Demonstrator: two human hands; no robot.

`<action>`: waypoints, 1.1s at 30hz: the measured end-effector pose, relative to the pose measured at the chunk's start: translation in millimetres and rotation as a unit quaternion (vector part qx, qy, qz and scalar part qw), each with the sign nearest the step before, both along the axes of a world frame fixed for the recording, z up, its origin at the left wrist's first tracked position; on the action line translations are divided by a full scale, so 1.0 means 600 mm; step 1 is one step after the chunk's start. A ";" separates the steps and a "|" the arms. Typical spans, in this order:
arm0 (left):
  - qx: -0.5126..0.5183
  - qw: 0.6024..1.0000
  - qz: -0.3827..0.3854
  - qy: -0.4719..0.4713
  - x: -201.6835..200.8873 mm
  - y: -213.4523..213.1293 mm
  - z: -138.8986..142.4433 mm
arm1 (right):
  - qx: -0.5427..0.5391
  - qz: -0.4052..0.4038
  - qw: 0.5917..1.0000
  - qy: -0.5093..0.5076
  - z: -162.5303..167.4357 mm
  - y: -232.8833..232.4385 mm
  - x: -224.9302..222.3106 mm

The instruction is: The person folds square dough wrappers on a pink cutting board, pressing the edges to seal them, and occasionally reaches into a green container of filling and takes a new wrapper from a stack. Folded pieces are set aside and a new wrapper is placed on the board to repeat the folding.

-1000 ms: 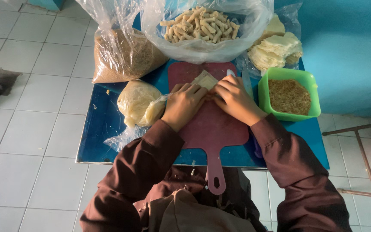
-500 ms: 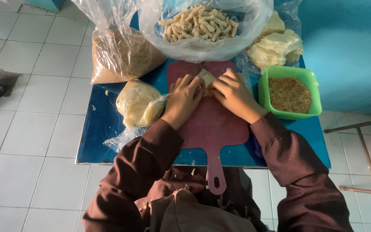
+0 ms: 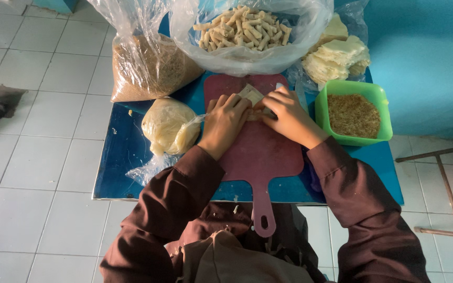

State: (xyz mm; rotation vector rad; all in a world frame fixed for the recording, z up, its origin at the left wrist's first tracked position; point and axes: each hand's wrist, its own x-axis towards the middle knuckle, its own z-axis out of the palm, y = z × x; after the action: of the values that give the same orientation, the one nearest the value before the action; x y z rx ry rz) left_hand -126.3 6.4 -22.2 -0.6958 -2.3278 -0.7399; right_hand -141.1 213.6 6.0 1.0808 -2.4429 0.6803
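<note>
Both hands press down on a pale wrapper (image 3: pixel 251 96) on a dark red cutting board (image 3: pixel 260 152): the left hand (image 3: pixel 225 124) lies curled over its near edge, the right hand (image 3: pixel 288 116) grasps it with fingertips from the other side. Left of the left hand sits a clear bag of yellowish filling (image 3: pixel 168 126). Beyond the hands stands a large bag of finished rolls (image 3: pixel 243 27), flanked by a bag of crumbs (image 3: pixel 148 71) and stacked wrappers (image 3: pixel 336 56). Right of the right hand, a green tub (image 3: pixel 353 112) holds crumbs on the blue table (image 3: pixel 121 157).
</note>
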 end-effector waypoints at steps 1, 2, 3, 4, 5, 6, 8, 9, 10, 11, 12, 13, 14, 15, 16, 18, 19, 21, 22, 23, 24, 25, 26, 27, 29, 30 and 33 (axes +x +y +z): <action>0.000 1.000 -0.001 0.001 0.000 0.000 0.000 | -0.006 0.001 1.000 -0.009 0.000 0.000 0.000; 0.000 1.000 -0.003 0.001 -0.001 0.000 0.000 | -0.002 -0.001 1.000 -0.005 0.001 -0.001 0.000; 0.000 1.000 -0.004 0.002 -0.001 0.000 0.000 | 0.002 -0.003 1.000 0.000 0.001 -0.001 0.000; -0.010 1.000 -0.003 0.014 -0.001 0.000 0.000 | 0.006 -0.006 1.000 0.003 0.001 -0.002 0.000; -0.021 0.999 -0.002 0.025 -0.001 0.000 -0.001 | 0.006 -0.008 1.000 0.021 0.001 -0.003 0.001; -0.032 0.999 0.000 0.037 -0.001 0.000 -0.001 | 0.006 -0.009 0.999 0.040 0.000 -0.004 0.002; -0.074 0.995 0.011 0.063 0.002 -0.003 -0.003 | 0.001 -0.007 0.998 0.055 -0.003 -0.004 0.005; -0.094 0.993 0.017 0.075 0.003 -0.005 -0.004 | -0.004 -0.005 0.999 0.053 -0.005 -0.004 0.007; -0.098 0.992 0.013 0.081 0.004 -0.005 -0.006 | -0.009 -0.004 0.999 0.051 -0.006 -0.004 0.007; -0.102 0.991 0.010 0.086 0.004 -0.005 -0.007 | -0.009 -0.008 0.999 0.050 -0.007 -0.003 0.007; -0.107 0.990 0.007 0.091 0.004 -0.006 -0.008 | -0.008 -0.013 0.999 0.049 -0.008 -0.005 0.006; -0.106 0.990 0.007 0.094 0.004 -0.006 -0.008 | -0.007 -0.016 0.999 0.047 -0.008 -0.006 0.006; -0.104 0.990 0.008 0.096 0.004 -0.006 -0.008 | -0.008 -0.018 0.999 0.043 -0.008 -0.007 0.005; -0.103 0.990 0.007 0.099 0.003 -0.004 -0.008 | -0.008 -0.020 0.999 0.040 -0.008 -0.007 0.005; -0.099 0.990 0.011 0.101 0.002 -0.004 -0.007 | -0.009 -0.021 0.999 0.036 -0.006 -0.008 0.005; -0.094 0.990 0.017 0.104 0.003 -0.002 -0.006 | -0.014 -0.025 0.999 0.043 -0.004 -0.008 0.005; -0.092 0.990 0.021 0.105 0.003 0.000 -0.005 | -0.016 -0.027 0.998 0.046 -0.003 -0.008 0.005; -0.088 0.990 0.031 0.105 0.003 0.001 -0.004 | -0.016 -0.031 0.998 0.047 -0.002 -0.009 0.006; -0.083 0.991 0.028 0.100 0.003 0.001 -0.003 | -0.015 -0.033 0.998 0.048 -0.002 -0.010 0.006; -0.078 0.992 0.025 0.095 0.003 0.001 -0.003 | -0.020 -0.038 0.998 0.042 -0.002 -0.010 0.006; -0.073 0.993 0.022 0.089 0.002 0.001 -0.002 | -0.025 -0.042 0.998 0.037 -0.002 -0.012 0.004; -0.072 0.993 0.021 0.088 0.001 0.001 -0.002 | -0.030 -0.047 0.998 0.030 -0.003 -0.014 0.003; -0.072 0.994 0.020 0.086 0.000 0.001 -0.002 | -0.036 -0.055 0.998 0.013 -0.004 -0.015 0.001; -0.072 0.994 0.020 0.083 0.000 0.002 -0.003 | -0.042 -0.063 0.997 -0.005 -0.004 -0.016 0.000; -0.072 0.994 0.018 0.085 -0.001 0.000 -0.004 | -0.053 -0.061 0.997 -0.009 -0.005 -0.017 0.000; -0.071 0.994 0.017 0.086 0.000 0.000 -0.005 | -0.058 -0.052 0.997 0.004 -0.007 -0.017 0.000; -0.080 0.993 0.027 0.084 -0.001 0.001 -0.006 | -0.027 -0.051 0.997 0.059 -0.013 -0.016 0.007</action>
State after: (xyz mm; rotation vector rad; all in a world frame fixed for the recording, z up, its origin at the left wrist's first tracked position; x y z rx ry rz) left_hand -127.1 7.2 -25.6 -0.7313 -2.2586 -0.4541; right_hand -136.8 204.2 -1.6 0.9424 -2.3480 0.6281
